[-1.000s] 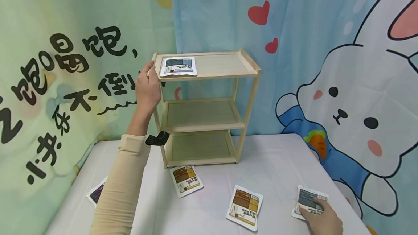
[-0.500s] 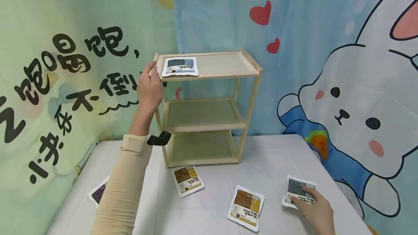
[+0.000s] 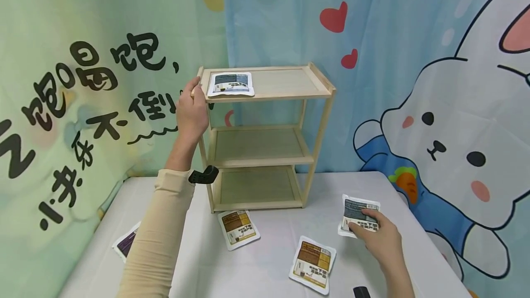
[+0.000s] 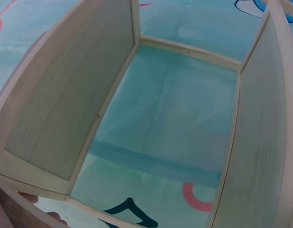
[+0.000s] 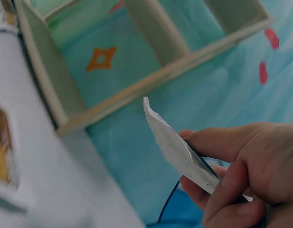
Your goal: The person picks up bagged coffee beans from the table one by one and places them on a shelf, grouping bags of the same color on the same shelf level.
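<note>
My left hand (image 3: pixel 192 113) grips the top left corner of a three-tier wooden shelf rack (image 3: pixel 265 163). In the left wrist view the rack's side rail (image 4: pixel 23 202) crosses the lower left corner, with fingertips behind it. On the top tier lies a flat white pouch with a blue-grey label (image 3: pixel 230 84). My right hand (image 3: pixel 383 240) pinches another grey-labelled pouch (image 3: pixel 359 213) between thumb and fingers, lifted above the table to the right of the rack. The right wrist view shows this pouch (image 5: pixel 172 149) edge-on, tilted.
Brown-labelled pouches lie on the white table (image 3: pixel 265 270): one (image 3: pixel 239 229) before the rack, an overlapping pair (image 3: pixel 313 265) nearer me. A purple-labelled pouch (image 3: pixel 125 243) is partly hidden by the left sleeve (image 3: pixel 155 238). A printed curtain (image 3: pixel 281 22) hangs behind.
The right hand has lifted the grey-labelled pouch and carried it leftward and toward the rack. The left hand keeps its grip on the rack corner.
</note>
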Motion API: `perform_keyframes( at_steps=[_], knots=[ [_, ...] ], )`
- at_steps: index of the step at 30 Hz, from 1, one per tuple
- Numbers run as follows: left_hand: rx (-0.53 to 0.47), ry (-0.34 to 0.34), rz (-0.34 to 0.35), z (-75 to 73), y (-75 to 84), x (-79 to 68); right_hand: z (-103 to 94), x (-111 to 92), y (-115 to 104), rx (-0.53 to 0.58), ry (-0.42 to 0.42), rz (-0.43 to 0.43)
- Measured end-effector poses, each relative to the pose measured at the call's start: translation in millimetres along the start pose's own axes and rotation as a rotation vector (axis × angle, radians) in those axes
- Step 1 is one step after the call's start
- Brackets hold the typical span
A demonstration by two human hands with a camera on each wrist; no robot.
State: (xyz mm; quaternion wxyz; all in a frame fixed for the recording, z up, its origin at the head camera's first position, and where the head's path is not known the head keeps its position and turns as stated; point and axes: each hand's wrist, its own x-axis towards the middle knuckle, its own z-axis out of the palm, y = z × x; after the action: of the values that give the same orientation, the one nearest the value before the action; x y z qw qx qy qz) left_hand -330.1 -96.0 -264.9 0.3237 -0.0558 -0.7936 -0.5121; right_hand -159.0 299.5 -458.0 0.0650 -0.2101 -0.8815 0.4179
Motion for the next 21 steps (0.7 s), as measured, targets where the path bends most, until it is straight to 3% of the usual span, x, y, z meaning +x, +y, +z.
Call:
perform_keyframes(
  at_steps=[21],
  knots=[
    [0.002, -0.003, -0.012, 0.6, -0.6, 0.9, -29.6, -18.8, -126.8, 0.097, -0.003, -0.302]
  ],
)
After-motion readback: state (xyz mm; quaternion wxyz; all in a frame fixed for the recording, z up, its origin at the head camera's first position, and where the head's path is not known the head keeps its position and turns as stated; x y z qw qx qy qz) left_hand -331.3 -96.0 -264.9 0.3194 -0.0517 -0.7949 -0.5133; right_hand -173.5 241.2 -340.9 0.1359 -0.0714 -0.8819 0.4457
